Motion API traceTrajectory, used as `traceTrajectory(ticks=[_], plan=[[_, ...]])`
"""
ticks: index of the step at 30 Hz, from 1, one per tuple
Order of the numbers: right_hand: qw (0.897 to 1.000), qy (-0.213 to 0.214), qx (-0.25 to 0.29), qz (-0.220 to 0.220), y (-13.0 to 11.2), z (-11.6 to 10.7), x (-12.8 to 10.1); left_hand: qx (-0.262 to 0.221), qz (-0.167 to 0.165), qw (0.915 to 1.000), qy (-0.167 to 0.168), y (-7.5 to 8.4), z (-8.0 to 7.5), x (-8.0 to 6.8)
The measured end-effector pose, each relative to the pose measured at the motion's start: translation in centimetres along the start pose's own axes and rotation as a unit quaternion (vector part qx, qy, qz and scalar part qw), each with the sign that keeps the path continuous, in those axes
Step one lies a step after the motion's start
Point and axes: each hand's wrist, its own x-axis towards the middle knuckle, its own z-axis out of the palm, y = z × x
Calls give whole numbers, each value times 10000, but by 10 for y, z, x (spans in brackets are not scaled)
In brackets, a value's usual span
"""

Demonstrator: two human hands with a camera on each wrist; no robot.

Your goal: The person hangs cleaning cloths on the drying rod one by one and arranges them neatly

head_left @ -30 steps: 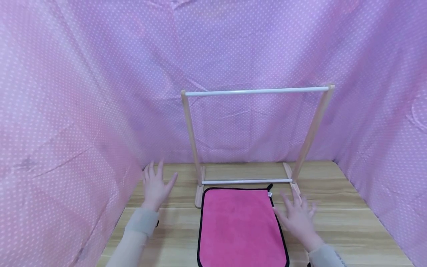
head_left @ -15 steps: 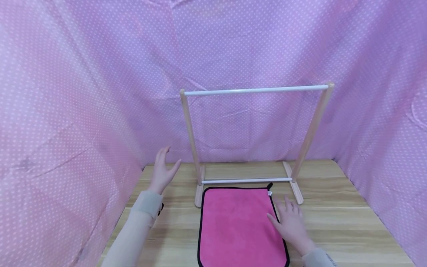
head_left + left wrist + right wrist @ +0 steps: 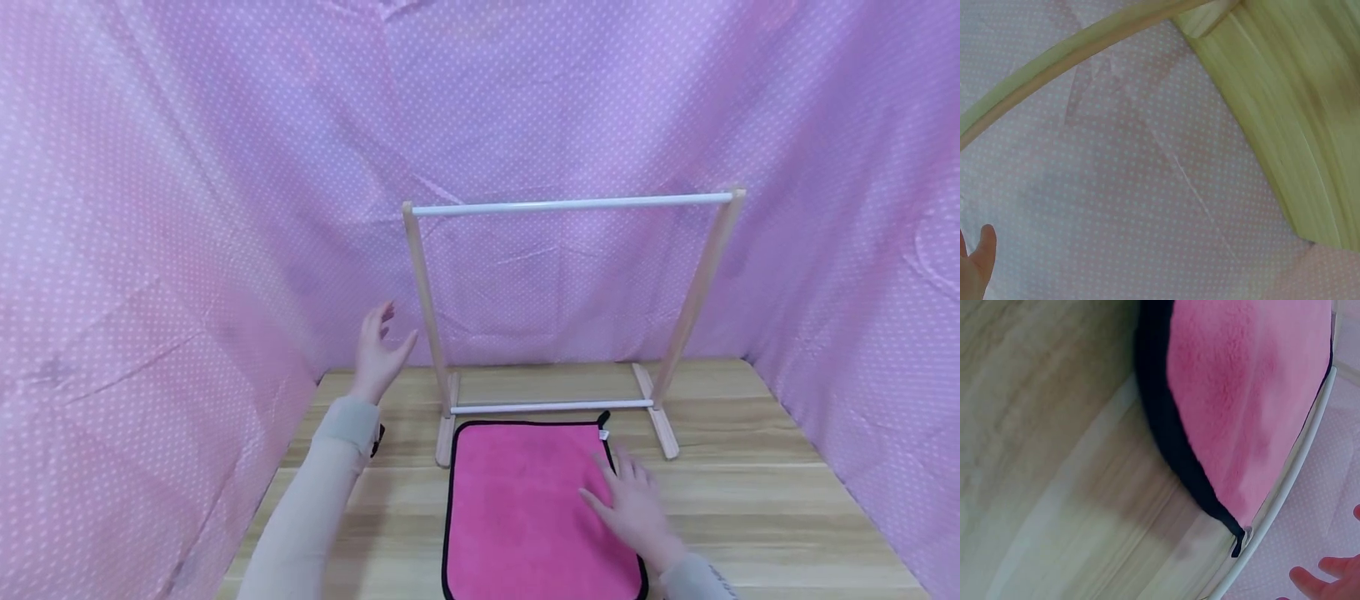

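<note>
Pink towel point(image 3: 525, 508): square, fluffy pile, edged in black binding, spread flat on wooden bench, near edge cut off by frame. Black hanging loop and small white tag seen at far right corner. Far edge laid just in front of rack's lower white rod. Right edge and corner loop also shown in right wrist view point(image 3: 1247, 406).

Rack point(image 3: 570, 308): pale wooden uprights and feet, white rod across top, second white rod low down; stood upright just behind towel.
</note>
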Motion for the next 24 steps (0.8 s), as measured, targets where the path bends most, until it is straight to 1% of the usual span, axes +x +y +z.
traceTrajectory(ticks=[3,5,7,9,13,16,18,21,24], plan=[[10000,-64,-11,-53,-6,1,0,-498,-277,9984,10,4,4,7],[9998,-165,18,-89,-11,1,2,-870,-459,9951,48,7,6,12],[9993,-329,26,-148,-15,2,4,-1203,-531,9913,101,10,7,17],[9983,-543,52,-202,-21,2,7,-1399,-529,9887,100,11,9,22],[9962,-752,191,-388,-31,4,11,-1484,-457,9878,-61,15,12,30],[9950,-739,325,-587,-39,5,13,-1422,-408,9886,-270,18,13,35],[9939,-757,387,-707,-44,6,15,-1379,-356,9893,-325,21,15,37],[9923,-793,445,-842,-49,8,17,-1344,-344,9899,-305,24,17,41],[9915,-805,427,-925,-52,10,19,-1415,-344,9891,-217,27,19,44]])
